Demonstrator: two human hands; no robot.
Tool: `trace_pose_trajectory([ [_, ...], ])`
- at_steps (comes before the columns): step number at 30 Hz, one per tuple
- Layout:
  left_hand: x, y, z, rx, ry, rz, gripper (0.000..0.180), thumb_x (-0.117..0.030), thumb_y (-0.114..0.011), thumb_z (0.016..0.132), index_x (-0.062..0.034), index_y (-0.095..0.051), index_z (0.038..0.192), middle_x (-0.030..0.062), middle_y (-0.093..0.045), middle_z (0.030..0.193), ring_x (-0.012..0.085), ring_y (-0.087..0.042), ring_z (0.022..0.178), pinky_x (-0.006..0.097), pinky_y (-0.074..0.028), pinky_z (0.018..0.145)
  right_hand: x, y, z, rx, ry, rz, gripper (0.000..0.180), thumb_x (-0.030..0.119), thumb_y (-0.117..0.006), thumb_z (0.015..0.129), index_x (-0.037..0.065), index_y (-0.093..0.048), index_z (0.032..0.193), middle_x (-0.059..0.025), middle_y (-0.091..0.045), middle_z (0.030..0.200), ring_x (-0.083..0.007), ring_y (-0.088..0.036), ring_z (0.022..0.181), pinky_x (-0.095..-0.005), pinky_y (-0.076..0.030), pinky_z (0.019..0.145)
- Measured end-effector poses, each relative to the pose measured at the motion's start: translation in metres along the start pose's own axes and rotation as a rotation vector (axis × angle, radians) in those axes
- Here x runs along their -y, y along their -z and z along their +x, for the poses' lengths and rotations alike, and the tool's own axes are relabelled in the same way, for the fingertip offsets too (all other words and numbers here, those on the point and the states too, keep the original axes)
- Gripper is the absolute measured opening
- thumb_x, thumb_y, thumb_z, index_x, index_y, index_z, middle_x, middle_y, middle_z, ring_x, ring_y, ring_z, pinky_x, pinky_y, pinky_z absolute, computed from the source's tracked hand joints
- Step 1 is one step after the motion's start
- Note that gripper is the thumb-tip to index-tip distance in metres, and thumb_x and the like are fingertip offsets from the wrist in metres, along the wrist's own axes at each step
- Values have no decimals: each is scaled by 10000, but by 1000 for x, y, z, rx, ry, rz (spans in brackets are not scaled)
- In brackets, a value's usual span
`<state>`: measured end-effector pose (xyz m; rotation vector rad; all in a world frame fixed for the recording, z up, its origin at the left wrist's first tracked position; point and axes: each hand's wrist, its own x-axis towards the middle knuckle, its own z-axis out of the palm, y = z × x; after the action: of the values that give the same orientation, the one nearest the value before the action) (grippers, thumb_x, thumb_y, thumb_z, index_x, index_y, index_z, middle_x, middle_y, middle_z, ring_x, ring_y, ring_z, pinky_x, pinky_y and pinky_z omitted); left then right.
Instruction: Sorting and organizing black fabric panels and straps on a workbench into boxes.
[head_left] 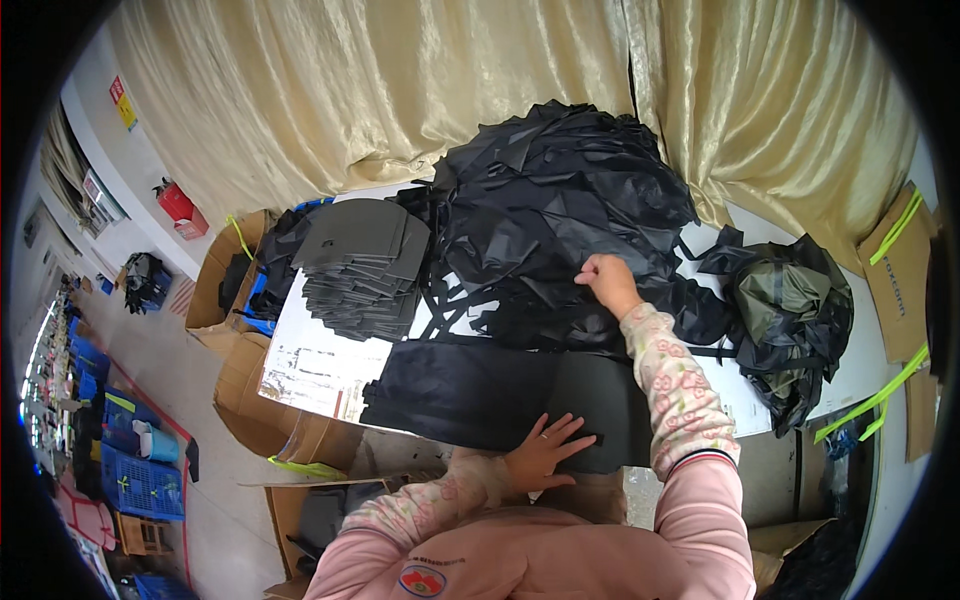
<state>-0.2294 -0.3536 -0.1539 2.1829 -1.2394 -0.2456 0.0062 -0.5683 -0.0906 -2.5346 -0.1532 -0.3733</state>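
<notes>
My left hand (545,455) lies flat with its fingers spread, pressing on the near edge of a dark grey panel (605,400) and the black cloth piece (450,390) beside it. A ring shows on one of its fingers. Farther out, my right hand (608,284) is closed, thumb and fingers together, over the front of a big heap of black fabric pieces (550,190). Whatever may be between those fingers is too small or hidden to make out. To the left stands a stack of dark grey panels (360,250) with rounded corners.
Everything lies on a white table (305,360). At its right is a bundle of black and olive fabric (790,290). Cardboard boxes (245,400) stand by the left edge, and another carton (895,270) at right. Beige curtains (400,80) hang behind. Blue crates (140,480) sit on the floor.
</notes>
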Motion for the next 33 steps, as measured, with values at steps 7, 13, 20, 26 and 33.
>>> trace_pose_trajectory([
  [7, 25, 89, 20, -639, 42, -272, 453, -70, -688, 805, -55, -544, 1235, 129, -577, 1204, 283, -553, 1124, 366, -416, 985, 79, 130, -14, 4, 397, 201, 118, 137, -653, 828, 20, -652, 843, -150, -658, 786, -324, -644, 737, -364, -494, 663],
  [13, 31, 171, 54, -993, 44, -393, 409, -67, -696, 808, -27, -537, 1183, 97, -560, 1072, 207, -566, 989, 298, -442, 875, 155, 204, -32, -284, 847, -306, 43, 99, -642, 746, 71, -618, 767, -83, -636, 694, -252, -646, 703, -365, -505, 612],
  [20, -27, 157, 43, -1154, -166, 21, 380, -1, -723, 732, -33, -552, 1070, 103, -531, 954, 201, -525, 784, 287, -452, 703, 211, 234, -37, -501, 1065, -460, 73, 125, -626, 758, 53, -614, 751, -100, -632, 663, -272, -648, 661, -377, -497, 593],
  [26, -27, 148, 52, -1044, -82, -58, 585, -78, -736, 765, -21, -434, 1263, 158, -481, 1216, 256, -511, 1053, 337, -415, 903, 256, 235, -42, -178, 783, -190, 162, 140, -634, 820, -4, -583, 767, -183, -624, 728, -383, -600, 705, -437, -476, 633],
  [33, 25, 133, 37, -1011, 161, -323, 436, -124, -691, 840, -27, -491, 1215, 103, -522, 1180, 206, -562, 1011, 313, -440, 877, 210, 171, -27, 294, 696, -155, 76, 131, -635, 787, 61, -649, 814, -115, -671, 759, -317, -646, 729, -395, -498, 653],
])
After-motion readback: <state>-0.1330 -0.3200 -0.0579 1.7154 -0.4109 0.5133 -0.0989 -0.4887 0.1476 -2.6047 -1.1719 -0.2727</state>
